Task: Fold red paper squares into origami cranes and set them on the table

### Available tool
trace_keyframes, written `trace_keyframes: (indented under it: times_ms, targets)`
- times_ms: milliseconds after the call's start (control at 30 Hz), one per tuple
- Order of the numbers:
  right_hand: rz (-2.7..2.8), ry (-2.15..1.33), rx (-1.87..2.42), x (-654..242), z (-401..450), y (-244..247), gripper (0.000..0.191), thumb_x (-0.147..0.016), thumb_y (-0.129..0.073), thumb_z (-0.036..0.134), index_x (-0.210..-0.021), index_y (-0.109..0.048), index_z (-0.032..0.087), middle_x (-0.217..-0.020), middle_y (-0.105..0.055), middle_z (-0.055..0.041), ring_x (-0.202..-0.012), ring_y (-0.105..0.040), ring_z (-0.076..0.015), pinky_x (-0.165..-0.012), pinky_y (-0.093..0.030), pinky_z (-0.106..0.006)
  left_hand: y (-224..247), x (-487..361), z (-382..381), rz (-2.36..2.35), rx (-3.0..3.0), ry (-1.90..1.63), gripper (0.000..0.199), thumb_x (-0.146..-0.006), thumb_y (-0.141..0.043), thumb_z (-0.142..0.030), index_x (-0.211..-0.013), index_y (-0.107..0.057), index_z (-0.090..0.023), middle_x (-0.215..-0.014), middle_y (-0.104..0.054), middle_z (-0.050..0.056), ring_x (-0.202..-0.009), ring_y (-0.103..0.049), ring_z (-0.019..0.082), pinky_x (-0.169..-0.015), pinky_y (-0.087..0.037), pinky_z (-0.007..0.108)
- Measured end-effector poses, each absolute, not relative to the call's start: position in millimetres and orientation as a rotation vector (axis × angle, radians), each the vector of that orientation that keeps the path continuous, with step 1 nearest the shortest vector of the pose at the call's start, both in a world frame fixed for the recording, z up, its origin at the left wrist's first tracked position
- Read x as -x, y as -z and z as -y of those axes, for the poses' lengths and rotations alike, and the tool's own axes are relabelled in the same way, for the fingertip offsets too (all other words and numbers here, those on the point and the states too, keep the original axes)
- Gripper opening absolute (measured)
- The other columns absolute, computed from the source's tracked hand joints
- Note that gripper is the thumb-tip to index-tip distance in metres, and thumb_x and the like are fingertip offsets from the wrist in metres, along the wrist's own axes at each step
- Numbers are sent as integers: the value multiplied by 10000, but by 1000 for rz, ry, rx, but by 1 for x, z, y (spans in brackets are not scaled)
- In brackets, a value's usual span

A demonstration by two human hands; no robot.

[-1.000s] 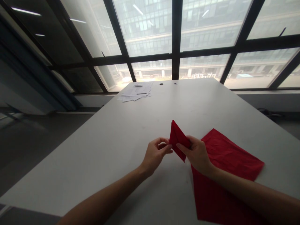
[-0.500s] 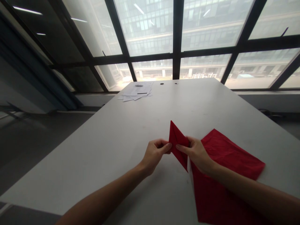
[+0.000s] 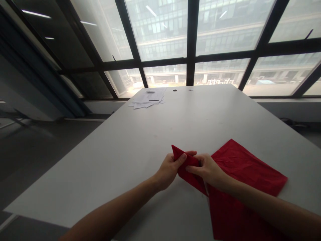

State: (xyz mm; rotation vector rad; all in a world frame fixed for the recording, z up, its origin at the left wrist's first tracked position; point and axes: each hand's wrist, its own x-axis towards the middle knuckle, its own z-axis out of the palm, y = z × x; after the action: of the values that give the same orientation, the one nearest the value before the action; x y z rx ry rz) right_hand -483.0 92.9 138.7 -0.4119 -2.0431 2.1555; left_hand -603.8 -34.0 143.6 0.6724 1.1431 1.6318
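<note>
A folded piece of red paper (image 3: 192, 177) is held between my two hands, just above the table, its pointed tip toward the upper left. My left hand (image 3: 170, 167) is closed on its left part, thumb on top and fingers behind. From the right, my right hand (image 3: 209, 169) pinches the same piece, thumb on its face. Larger red sheets (image 3: 247, 167), creased, lie flat on the table under and beside my right forearm. Part of them is hidden by that arm.
The white table (image 3: 120, 150) stretches away to tall dark-framed windows (image 3: 190, 63). Loose white papers (image 3: 146, 98), with a dark pen-like stick on them, lie at its far left. Two small dark spots sit near the far edge. A blue curtain (image 3: 37, 70) hangs at the left.
The folded red paper has tipped from upright to leaning left, lower down. My left hand has shifted its hold further onto it, thumb now across the face. The view has moved slightly.
</note>
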Motion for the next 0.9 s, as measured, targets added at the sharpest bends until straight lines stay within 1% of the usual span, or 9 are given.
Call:
trace_keyframes:
  times_ms: [67, 300, 400, 500, 567, 600, 700, 800, 900]
  targets:
    - [2052, -2156, 401, 483, -93, -141, 171, -780, -739, 276, -760, -695, 112, -707, -695, -40, -605, -615, -144, -535, -459, -236, -143, 603, 34, -1128, -625, -1690, 374, -928, -638, -381, -1168, -706, -103, -1195, -699, 174, -1100, -664, 289, -1005, -478, 409]
    - [2069, -2177, 391, 480, -96, -144, 147, -773, -737, 255, -769, -693, 115, -709, -687, -31, -602, -604, -135, -538, -455, -228, -152, 610, 33, -1061, -467, -1850, 311, -913, -665, -360, -1063, -724, -93, -1128, -727, 170, -1072, -686, 289, -997, -500, 430]
    - [2102, -2165, 426, 480, -97, -142, 150, -766, -740, 259, -771, -706, 113, -696, -693, -33, -590, -606, -139, -525, -447, -228, -158, 618, 34, -1065, -423, -1898, 327, -922, -649, -382, -1041, -718, -86, -1101, -734, 171, -1057, -693, 281, -966, -520, 402]
    - [2101, -2167, 451, 481, -97, -140, 161, -760, -744, 265, -810, -728, 113, -718, -712, -40, -607, -622, -149, -542, -460, -236, -161, 624, 37, -1063, -421, -1906, 405, -913, -650, -433, -1180, -672, -130, -1161, -714, 167, -1086, -680, 277, -928, -534, 390]
    - [2087, -2160, 447, 482, -97, -140, 174, -757, -749, 274, -824, -735, 114, -727, -718, -40, -618, -628, -151, -558, -469, -240, -160, 623, 39, -1079, -474, -1785, 499, -862, -720, -415, -1277, -621, -156, -1194, -698, 175, -1078, -680, 291, -907, -539, 409]
    - [2077, -2155, 441, 483, -97, -140, 184, -760, -750, 286, -826, -736, 115, -732, -719, -39, -624, -630, -152, -565, -472, -243, -158, 622, 39, -1105, -504, -1719, 521, -836, -755, -388, -1276, -623, -142, -1178, -702, 185, -1054, -687, 295, -892, -541, 406]
    - [2081, -2121, 437, 484, -97, -139, 233, -747, -772, 333, -821, -731, 117, -726, -715, -32, -624, -630, -154, -561, -468, -246, -152, 619, 37, -1199, -521, -1706, 392, -827, -770, -326, -1116, -699, -70, -1071, -732, 193, -968, -706, 274, -839, -546, 353]
    - [2155, -2079, 440, 485, -99, -138, 254, -710, -800, 334, -823, -737, 115, -715, -726, -44, -642, -661, -170, -563, -475, -248, -147, 618, 33, -1215, -422, -1894, 307, -853, -738, -332, -1041, -716, -91, -1057, -738, 159, -944, -702, 242, -796, -552, 314]
    - [2157, -2147, 479, 486, -102, -138, 276, -745, -771, 346, -885, -747, 110, -783, -760, -92, -728, -719, -201, -617, -522, -263, -147, 621, 32, -1233, -333, -1968, 292, -839, -751, -320, -1035, -711, -107, -1063, -737, 140, -901, -699, 205, -738, -551, 269]
